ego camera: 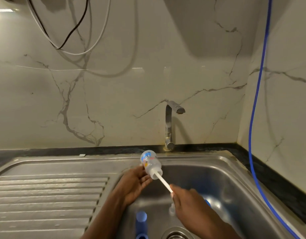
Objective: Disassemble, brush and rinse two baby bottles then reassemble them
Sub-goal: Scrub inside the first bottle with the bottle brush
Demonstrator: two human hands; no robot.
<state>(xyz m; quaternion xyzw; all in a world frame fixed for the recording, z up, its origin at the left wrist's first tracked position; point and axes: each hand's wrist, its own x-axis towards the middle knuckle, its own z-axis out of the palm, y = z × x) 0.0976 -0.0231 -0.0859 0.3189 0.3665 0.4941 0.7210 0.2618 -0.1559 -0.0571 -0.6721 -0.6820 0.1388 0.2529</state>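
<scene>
Baby bottle (150, 163) first: you hold it in the air over the left rim of the stainless sink (217, 178). I judge this is so that whatever is shaken out of it falls into the basin and not onto the ribbed drainboard (45, 187) at your left. The faucet (169, 125) stands behind the basin against the marble wall. No stream shows at its spout, so this reads as the brushing step, with rinsing yet to do. The basin also serves as the holding place. A blue piece (141, 225), too blurred to name, lies near the drain, and a small clear part (171, 210) shows just under your right hand. I take both for parts of the dismantled bottles, though I cannot tell which.

Your left hand (135, 182) reaches in from below with the palm turned up, fingers and thumb curled round the bottle close to its open mouth. That tilts the bottle, with its base up and away toward the faucet and its mouth down toward your right side. The brush gets a straight way in.

Your right hand (185, 199) comes in from the lower right, back of the hand up, fingers closed on the near end of the white brush handle (163, 181). The handle runs slantwise from that grip into the bottle's mouth. The brush head is inside, blurred behind the printed wall, so I cannot say how deep it sits.
</scene>
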